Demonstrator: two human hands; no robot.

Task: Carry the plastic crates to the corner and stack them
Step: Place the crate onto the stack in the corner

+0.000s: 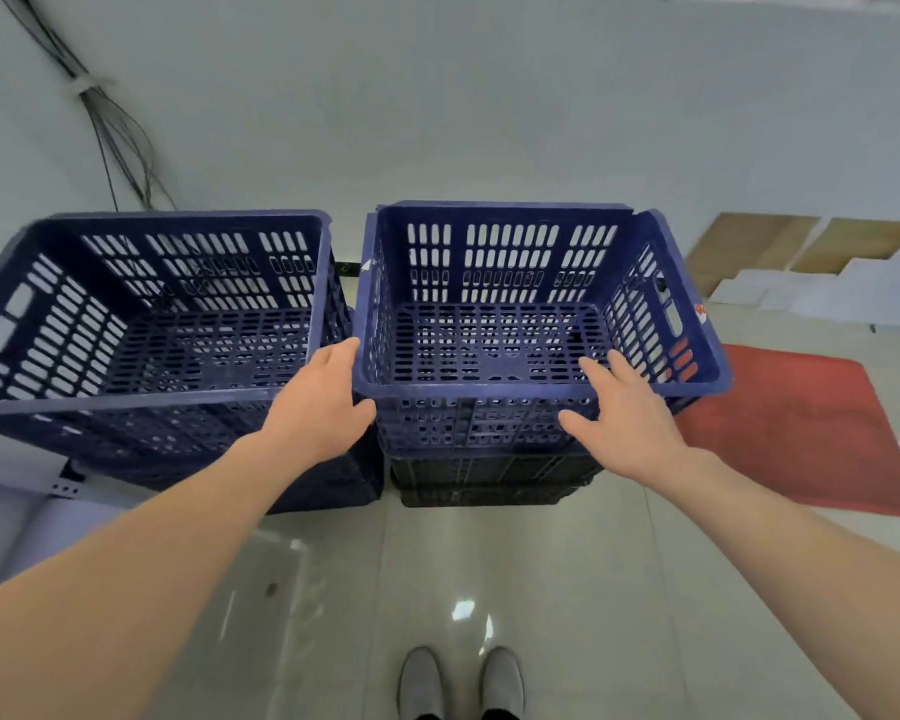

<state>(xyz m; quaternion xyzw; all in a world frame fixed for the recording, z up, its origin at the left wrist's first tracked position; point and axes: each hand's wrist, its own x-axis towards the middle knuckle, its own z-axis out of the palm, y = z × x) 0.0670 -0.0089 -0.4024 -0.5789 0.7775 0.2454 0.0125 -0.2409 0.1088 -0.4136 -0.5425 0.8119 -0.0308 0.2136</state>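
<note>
At 9 o'clock, cables [115,132] run down the grey wall [489,122] behind the left blue crate [146,314], which tops its own stack against that wall. Just beside it, the left hand [318,407] rests at the near left corner of the right blue crate [536,314], fingers [341,356] spread loosely along the outer edge and thumb on the front rim, gripping nothing. That crate sits on a stack with at least 1 black crate [489,480] under it, slightly skewed, so both hands seem placed to square it up or steady it. The right hand [630,418] lies at 3 o'clock of the front rim, fingers [601,368] wide and draped over the edge into the basket. Judging by the 2 stacks here, stacking is well along. Farther right, a red mat [801,433] lies on the tiled floor [489,589], with flat boards [801,252] leaning against the wall. At 6 o'clock stand the person's grey shoes [461,678].
</note>
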